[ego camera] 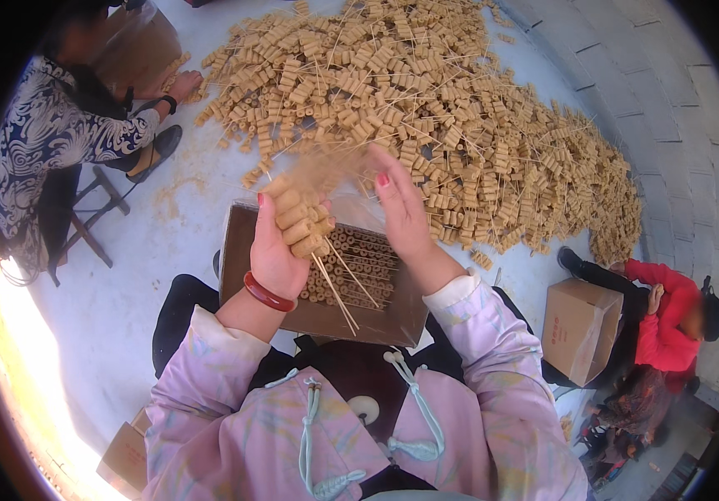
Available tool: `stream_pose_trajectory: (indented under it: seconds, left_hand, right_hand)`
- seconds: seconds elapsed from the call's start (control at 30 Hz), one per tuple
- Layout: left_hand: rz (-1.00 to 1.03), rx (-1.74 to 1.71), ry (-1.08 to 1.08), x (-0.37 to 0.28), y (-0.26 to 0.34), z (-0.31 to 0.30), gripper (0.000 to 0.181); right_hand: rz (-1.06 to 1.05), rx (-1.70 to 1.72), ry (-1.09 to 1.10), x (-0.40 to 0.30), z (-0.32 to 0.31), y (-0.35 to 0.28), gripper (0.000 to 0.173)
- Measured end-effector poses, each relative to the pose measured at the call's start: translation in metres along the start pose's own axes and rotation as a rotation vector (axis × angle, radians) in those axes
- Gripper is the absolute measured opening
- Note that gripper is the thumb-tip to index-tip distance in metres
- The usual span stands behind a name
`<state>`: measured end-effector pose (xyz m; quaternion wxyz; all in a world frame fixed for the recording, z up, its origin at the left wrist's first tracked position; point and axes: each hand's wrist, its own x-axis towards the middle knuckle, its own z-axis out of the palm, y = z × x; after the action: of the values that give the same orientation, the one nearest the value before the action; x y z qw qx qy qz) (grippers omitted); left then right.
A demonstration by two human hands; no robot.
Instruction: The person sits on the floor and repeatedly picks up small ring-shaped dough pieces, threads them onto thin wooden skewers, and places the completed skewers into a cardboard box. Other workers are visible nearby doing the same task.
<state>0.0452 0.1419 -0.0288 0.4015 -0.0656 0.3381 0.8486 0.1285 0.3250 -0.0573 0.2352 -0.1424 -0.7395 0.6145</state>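
My left hand, with a reddish bangle at the wrist, holds a bunch of skewers threaded with tan ridged rolls. Their bare sticks point down toward me. To its right is my raised right hand, thumb and fingers bent near the pile's edge. A tan motion blur spans the gap between both hands, so whether the right fingers hold anything is unclear. Below them, an open cardboard box sits before my lap. Packed skewers fill part of it in rows, hollow roll ends facing up.
A large heap of the same skewers covers the floor ahead, reaching a block wall at right. One person sits at left near a carton. Another person in red sits at right beside a carton.
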Motion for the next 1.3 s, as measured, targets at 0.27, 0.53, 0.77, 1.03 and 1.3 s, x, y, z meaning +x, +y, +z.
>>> stream_pose_trajectory:
  seconds: [0.27,0.53,0.77,1.03,1.3]
  left_hand:
    - [-0.096,0.003,0.096,0.014,0.001,0.001,0.066]
    - [-0.138,0.024,0.2,0.02,0.001,-0.005,0.062]
    - [-0.154,0.023,0.184,0.016,-0.002,-0.008,0.059]
    - [-0.16,-0.033,0.094,0.006,0.0,0.001,0.058]
    - [-0.229,-0.048,-0.108,-0.01,-0.004,-0.004,0.052]
  right_hand:
    - [1.003,-0.103,0.159,0.029,-0.128,0.231,0.029]
    - [0.933,-0.341,0.244,0.034,-0.102,0.323,0.036]
    - [1.108,0.19,0.261,0.059,-0.097,0.277,0.017]
    - [0.977,0.036,0.269,0.02,-0.159,0.162,0.014]
    - [0.472,-0.895,0.295,-0.045,-0.25,0.02,0.023]
